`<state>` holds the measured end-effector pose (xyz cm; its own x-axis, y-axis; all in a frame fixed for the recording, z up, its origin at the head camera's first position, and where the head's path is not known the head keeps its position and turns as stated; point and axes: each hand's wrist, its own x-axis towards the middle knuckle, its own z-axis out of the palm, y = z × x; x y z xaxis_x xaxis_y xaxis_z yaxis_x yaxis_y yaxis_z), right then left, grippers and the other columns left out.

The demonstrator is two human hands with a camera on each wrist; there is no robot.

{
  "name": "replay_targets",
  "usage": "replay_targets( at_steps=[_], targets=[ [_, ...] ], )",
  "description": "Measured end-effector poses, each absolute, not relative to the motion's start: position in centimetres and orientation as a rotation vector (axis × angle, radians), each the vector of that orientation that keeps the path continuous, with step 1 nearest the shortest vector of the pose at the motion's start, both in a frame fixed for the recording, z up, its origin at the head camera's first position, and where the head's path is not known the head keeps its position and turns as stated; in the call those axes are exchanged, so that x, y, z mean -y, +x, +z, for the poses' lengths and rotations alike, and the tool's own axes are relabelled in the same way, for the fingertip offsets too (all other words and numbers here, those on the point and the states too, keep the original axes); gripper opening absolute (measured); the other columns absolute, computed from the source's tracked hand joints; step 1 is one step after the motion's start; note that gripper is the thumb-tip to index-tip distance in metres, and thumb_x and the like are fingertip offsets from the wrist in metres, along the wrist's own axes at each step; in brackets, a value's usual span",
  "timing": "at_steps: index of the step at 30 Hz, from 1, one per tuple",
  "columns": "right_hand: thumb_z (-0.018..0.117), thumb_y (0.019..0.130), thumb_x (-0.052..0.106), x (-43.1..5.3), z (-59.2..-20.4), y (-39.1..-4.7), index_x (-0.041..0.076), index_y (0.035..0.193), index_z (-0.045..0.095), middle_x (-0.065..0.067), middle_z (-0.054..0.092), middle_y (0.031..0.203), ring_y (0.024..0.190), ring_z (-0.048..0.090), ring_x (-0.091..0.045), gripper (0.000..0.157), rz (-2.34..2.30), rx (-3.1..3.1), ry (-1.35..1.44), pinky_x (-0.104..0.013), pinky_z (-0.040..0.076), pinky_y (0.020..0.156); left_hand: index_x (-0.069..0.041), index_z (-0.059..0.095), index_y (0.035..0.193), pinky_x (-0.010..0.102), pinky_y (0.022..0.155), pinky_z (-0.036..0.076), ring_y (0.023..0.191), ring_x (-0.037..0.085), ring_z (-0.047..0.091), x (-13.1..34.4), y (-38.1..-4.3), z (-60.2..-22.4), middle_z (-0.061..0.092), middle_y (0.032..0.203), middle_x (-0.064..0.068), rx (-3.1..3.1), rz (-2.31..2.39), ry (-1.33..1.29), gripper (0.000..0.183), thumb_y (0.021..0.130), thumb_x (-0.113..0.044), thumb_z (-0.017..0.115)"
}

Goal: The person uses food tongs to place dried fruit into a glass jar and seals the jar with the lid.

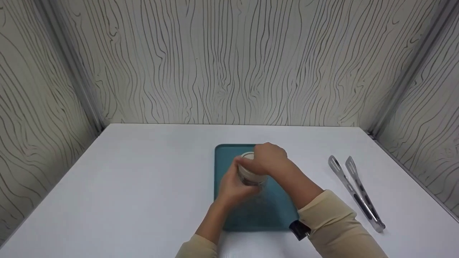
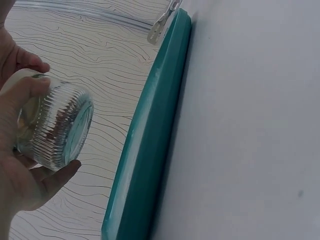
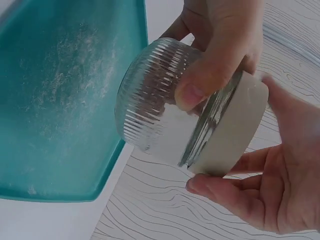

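A clear ribbed glass jar [image 3: 150, 110] with a wide cream lid [image 3: 235, 130] is held in both hands above a teal tray [image 1: 258, 218]. My left hand [image 1: 233, 188] grips the glass body, its thumb lying along the side just below the lid. Around the lid curl the fingers of my right hand [image 1: 269, 157]. In the right wrist view the jar tilts, its lid toward the right hand. The left wrist view shows the ribbed base, raised clear of the tray.
Metal tongs [image 1: 358, 193] with dark grips lie spread on the white table [image 1: 143, 186], right of the tray. Whitish marks cover part of the tray floor. A small black piece [image 1: 299, 230] shows beside the right sleeve. Wood-patterned panels [image 1: 229, 64] enclose the back and sides.
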<state>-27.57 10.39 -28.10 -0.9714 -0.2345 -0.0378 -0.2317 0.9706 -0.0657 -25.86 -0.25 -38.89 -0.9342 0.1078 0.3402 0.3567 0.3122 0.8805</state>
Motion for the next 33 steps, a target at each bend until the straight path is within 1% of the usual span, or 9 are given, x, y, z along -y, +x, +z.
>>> replay_targets(
  at_steps=[2,4,7,9,13,18,27,30,33],
  targets=[
    [0.031,0.075,0.07,-10.6,-27.8,-27.6,0.003,0.097,0.06,-0.007,0.056,0.072,0.06,0.053,-0.02,0.077,-0.03,-3.063,-0.359,-0.035,0.044,0.05,-0.024,0.034,0.125,0.035,0.075,0.042,0.091,0.013,0.049,0.4,-25.8,-38.8,0.049,0.105,-0.006,2.373,-1.649,-0.429,0.078,0.058,-0.025,0.075],
    [0.032,0.077,0.068,-10.9,-27.4,-27.5,0.004,0.109,0.056,-0.011,0.058,0.088,0.074,0.056,-0.024,0.075,-0.057,-3.032,-0.45,-0.039,0.046,0.06,-0.026,0.035,0.125,0.035,0.076,0.042,0.092,0.013,0.049,0.5,-25.9,-38.8,0.049,0.105,-0.006,2.366,-1.65,-0.451,0.078,0.058,-0.024,0.075],
    [0.051,0.078,0.053,-11.5,-26.7,-27.5,0.006,0.126,0.042,-0.016,0.049,0.114,0.093,0.051,-0.028,0.067,-0.222,-2.92,-0.655,-0.043,0.044,0.07,-0.028,0.034,0.125,0.035,0.077,0.042,0.095,0.012,0.048,0.5,-25.9,-38.8,0.049,0.108,-0.007,2.348,-1.659,-0.487,0.079,0.058,-0.024,0.076],
    [0.063,0.074,0.038,-11.7,-26.3,-27.4,0.008,0.132,0.033,-0.016,0.04,0.123,0.099,0.046,-0.028,0.072,-0.298,-2.815,-0.761,-0.043,0.042,0.074,-0.03,0.033,0.126,0.035,0.078,0.041,0.097,0.012,0.048,0.5,-25.8,-38.8,0.049,0.11,-0.008,2.345,-1.66,-0.495,0.08,0.058,-0.025,0.076],
    [0.07,0.066,0.02,-11.7,-25.9,-27.1,0.009,0.131,0.036,-0.012,0.045,0.118,0.092,0.047,-0.023,0.074,-0.241,-2.738,-0.795,-0.039,0.044,0.069,-0.03,0.031,0.128,0.035,0.079,0.041,0.099,0.012,0.047,0.3,-25.7,-38.7,0.047,0.113,-0.008,2.356,-1.656,-0.496,0.083,0.058,-0.027,0.076],
    [0.072,0.065,0.018,-11.6,-26.0,-26.9,0.008,0.125,0.044,-0.011,0.049,0.109,0.088,0.049,-0.023,0.067,-0.184,-2.804,-0.811,-0.038,0.046,0.067,-0.027,0.031,0.129,0.036,0.081,0.04,0.102,0.014,0.046,0.2,-25.6,-38.7,0.046,0.116,-0.006,2.343,-1.68,-0.515,0.084,0.059,-0.027,0.076],
    [0.067,0.069,0.032,-11.4,-26.7,-27.1,0.003,0.113,0.053,-0.011,0.054,0.096,0.081,0.051,-0.024,0.055,-0.111,-2.925,-0.75,-0.039,0.046,0.064,-0.026,0.034,0.127,0.036,0.082,0.04,0.101,0.011,0.047,0.1,-25.8,-38.9,0.048,0.115,-0.009,2.336,-1.645,-0.516,0.081,0.058,-0.027,0.076],
    [0.063,0.07,0.042,-11.2,-27.0,-27.1,0.002,0.101,0.057,-0.008,0.056,0.083,0.072,0.052,-0.021,0.051,-0.09,-2.976,-0.666,-0.037,0.046,0.061,-0.025,0.034,0.127,0.037,0.082,0.04,0.1,0.012,0.048,0.1,-25.9,-39.0,0.05,0.113,-0.007,2.32,-1.655,-0.524,0.08,0.059,-0.026,0.076],
    [0.059,0.071,0.052,-11.1,-27.1,-27.1,0.003,0.091,0.059,-0.005,0.054,0.073,0.064,0.052,-0.019,0.053,-0.092,-3.01,-0.554,-0.034,0.045,0.056,-0.025,0.034,0.128,0.038,0.081,0.04,0.099,0.014,0.048,0.1,-25.8,-38.9,0.05,0.112,-0.006,2.332,-1.681,-0.505,0.081,0.059,-0.025,0.076]
  ],
)
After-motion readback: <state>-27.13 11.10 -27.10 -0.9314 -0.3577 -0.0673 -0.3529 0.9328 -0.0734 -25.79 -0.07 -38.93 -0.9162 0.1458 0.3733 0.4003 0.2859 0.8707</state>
